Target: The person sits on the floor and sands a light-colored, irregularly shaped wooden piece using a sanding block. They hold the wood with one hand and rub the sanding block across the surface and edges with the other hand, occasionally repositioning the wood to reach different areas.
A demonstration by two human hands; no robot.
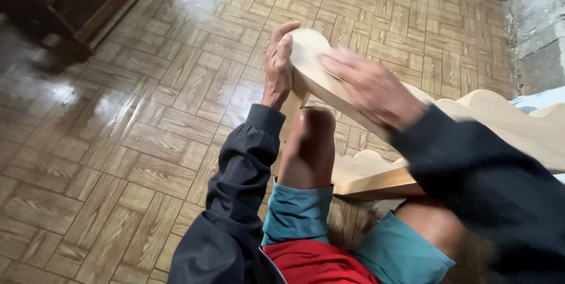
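A pale, unfinished wooden piece [500, 122] with scalloped, curved edges rests across my knees and slants up to a rounded end. My left hand [278, 69] grips that rounded end from the left side, fingers wrapped over its edge. My right hand [371, 87] lies flat on the top face of the wood just right of the rounded end; it is motion-blurred, and I cannot tell whether anything is under the palm. Both arms wear dark sleeves. A second wooden part [371, 181] lies lower, beside my right knee.
My bare knees [309, 143] and teal shorts fill the lower middle. The floor [147, 113] is glossy wood-pattern parquet. A dark wooden furniture frame [88, 7] stands at the upper left. A grey rough wall [538, 31] is at the upper right.
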